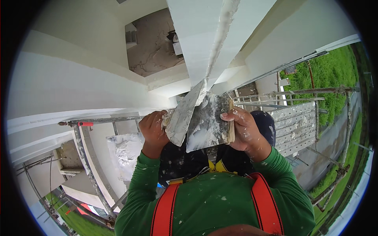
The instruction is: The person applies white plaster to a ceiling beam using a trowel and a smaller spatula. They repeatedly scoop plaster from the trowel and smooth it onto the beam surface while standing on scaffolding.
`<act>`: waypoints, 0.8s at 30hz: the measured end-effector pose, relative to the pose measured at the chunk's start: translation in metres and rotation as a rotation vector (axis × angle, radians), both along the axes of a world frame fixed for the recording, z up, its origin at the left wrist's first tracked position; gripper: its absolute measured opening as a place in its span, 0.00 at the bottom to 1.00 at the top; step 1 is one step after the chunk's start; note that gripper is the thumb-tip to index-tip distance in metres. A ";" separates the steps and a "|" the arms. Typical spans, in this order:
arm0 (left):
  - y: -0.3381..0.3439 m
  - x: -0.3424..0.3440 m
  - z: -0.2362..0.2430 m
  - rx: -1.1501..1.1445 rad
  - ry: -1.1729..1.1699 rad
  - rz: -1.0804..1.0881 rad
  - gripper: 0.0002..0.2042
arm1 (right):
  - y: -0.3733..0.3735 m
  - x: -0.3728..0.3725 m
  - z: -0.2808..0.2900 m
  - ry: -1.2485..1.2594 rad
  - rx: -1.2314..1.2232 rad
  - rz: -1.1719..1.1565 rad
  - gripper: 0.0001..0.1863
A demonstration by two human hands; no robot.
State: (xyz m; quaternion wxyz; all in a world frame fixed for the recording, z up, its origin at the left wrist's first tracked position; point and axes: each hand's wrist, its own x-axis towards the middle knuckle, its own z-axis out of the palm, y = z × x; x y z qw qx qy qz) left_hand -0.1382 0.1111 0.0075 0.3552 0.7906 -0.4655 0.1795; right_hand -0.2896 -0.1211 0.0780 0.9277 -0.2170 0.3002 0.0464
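Before my chest (216, 202), a caked blade (184, 114) is slanting across a grey blade (206, 126). My left fingers (151, 121) are gripping the caked blade's edge; my right fingers (235, 115) are pinching the grey blade's wooden edge (231, 133). Beyond, a white wall (199, 35) is standing; a perforated platform (295, 128) is lying rightward.

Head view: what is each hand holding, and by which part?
Left hand: a plaster-smeared blade, by its left edge. Right hand: a second blade, by the pale strip along its right edge.
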 end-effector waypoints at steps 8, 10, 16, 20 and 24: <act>0.019 0.067 0.001 -0.444 0.212 0.320 0.21 | -0.008 0.041 -0.021 -0.383 0.063 -0.316 0.29; -0.024 0.085 0.049 -0.874 0.449 0.329 0.27 | 0.010 0.055 -0.073 -0.310 0.187 -0.342 0.29; -0.094 0.112 0.096 -1.462 0.697 0.407 0.29 | 0.058 0.070 -0.326 0.189 0.247 -0.436 0.19; -0.077 0.119 0.025 -1.285 0.592 0.440 0.26 | 0.054 0.110 -0.388 0.195 0.184 -0.492 0.13; -0.084 0.136 0.030 -1.259 0.710 0.385 0.26 | 0.054 0.136 -0.422 0.387 0.196 -0.664 0.16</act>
